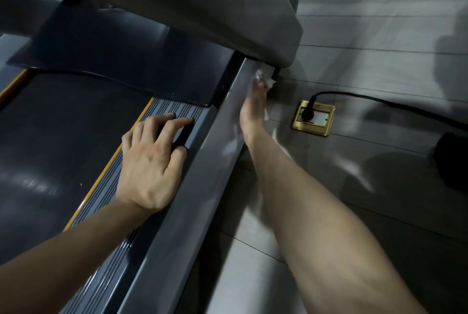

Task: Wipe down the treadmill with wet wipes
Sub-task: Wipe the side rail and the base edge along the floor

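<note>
The left hand (149, 161) is resting on the ribbed grey foot strip (174, 111) beside the dark running belt (63, 136), fingers spread and lightly bent, gripping nothing and bracing the body. The right hand (253, 111) is reaching along the smooth grey outer side rail of the treadmill (202, 174), fingers lying long against it. It is pressing a crumpled white wet wipe (263, 78) into the corner where the rail is meeting the big grey upright housing (228, 9). The hand is showing edge-on, so I cannot tell whether the thumb is pinching the wipe or only pressing it.

The main hazard is sitting just beside that hand: a brass floor socket (314, 118) with a black plug (307, 108) and black cable (379, 101) running across the grey tiles (354, 35). A dripping wipe swung outward, or an elbow catching the cable, could be bringing moisture to a live outlet or tugging the plug. The wipe is also bunching at the tight corner, so it could be snagging or tearing there. The bracing hand is lying close to the belt, which is a worry if the machine is powered.
</note>
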Demonstrator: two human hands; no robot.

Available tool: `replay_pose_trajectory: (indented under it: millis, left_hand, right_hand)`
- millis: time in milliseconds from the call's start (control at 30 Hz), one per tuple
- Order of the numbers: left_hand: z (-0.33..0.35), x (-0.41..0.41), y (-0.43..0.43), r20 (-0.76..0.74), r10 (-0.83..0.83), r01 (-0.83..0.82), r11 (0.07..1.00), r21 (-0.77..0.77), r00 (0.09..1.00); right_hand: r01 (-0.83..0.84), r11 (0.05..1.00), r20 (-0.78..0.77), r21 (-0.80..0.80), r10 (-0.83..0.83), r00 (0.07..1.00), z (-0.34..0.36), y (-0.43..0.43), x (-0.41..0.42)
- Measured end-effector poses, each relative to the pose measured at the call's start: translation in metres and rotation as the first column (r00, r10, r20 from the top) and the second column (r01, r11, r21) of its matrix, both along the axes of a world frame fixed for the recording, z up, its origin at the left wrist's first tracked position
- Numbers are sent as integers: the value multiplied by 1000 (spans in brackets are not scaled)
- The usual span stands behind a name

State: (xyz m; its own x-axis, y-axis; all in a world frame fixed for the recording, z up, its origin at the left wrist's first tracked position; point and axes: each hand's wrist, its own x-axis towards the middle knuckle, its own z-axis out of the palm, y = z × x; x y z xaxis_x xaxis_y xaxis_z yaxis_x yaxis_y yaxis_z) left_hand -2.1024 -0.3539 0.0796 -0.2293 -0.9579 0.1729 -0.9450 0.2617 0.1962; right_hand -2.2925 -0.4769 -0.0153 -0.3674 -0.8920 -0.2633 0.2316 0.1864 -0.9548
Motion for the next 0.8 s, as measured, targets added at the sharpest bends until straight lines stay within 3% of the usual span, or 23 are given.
replay_pose_trajectory:
  millis: [100, 133, 167, 233, 300, 367, 433, 500, 533, 667, 800]
  left_hand:
    - [-2, 2, 0, -6, -5, 5, 1000, -2, 1000]
    - [-2, 2, 0, -9, -7, 7, 1000, -6, 1000]
    - [-2, 2, 0, -11, -7, 7, 1000, -10, 1000]
    - [-1, 1, -1, -15, -13, 12, 1000, -13, 1000]
    - [-1, 1, -3, -16, -15, 15, 1000, -10, 1000]
    - [-1, 1, -2, -15, -12, 12, 1000, -9, 1000]
    - [-1, 2, -2, -14, -9, 9, 1000, -11, 1000]
    - [-1, 2, -1, -8, -4, 3, 1000, -19, 1000]
    - [-1, 1, -2, -8, 0, 0, 1000, -19, 1000]
    - [-1, 1, -4, -8, 5, -5, 1000, -25, 1000]
    - [-2, 2, -4, -14, -1, 0, 1000, -19, 1000]
  right_hand:
    - [-96, 981, -101, -172, 79, 992, -3, 3, 0]
    - [-74, 976, -58, -206, 64, 996, -8, 1, 0]
    - [-20, 980, 48, -199, 30, 998, -14, -4, 1]
    - [38, 999, 230, -35, -29, 973, -31, -19, -2]
    - [12, 999, 257, 44, -23, 966, -37, -18, -5]
    - [30, 999, 288, -12, -25, 957, -32, 11, 10]
    - [23, 984, 197, -176, 12, 980, -24, 83, 47]
    - [-48, 901, -65, -431, 22, 998, -32, 175, 100]
    - [-93, 877, -161, -471, 19, 987, -37, 199, 112]
    - [26, 940, 66, -340, -4, 998, -2, 95, 57]
    - [33, 981, 97, -192, -14, 995, 14, 21, 17]
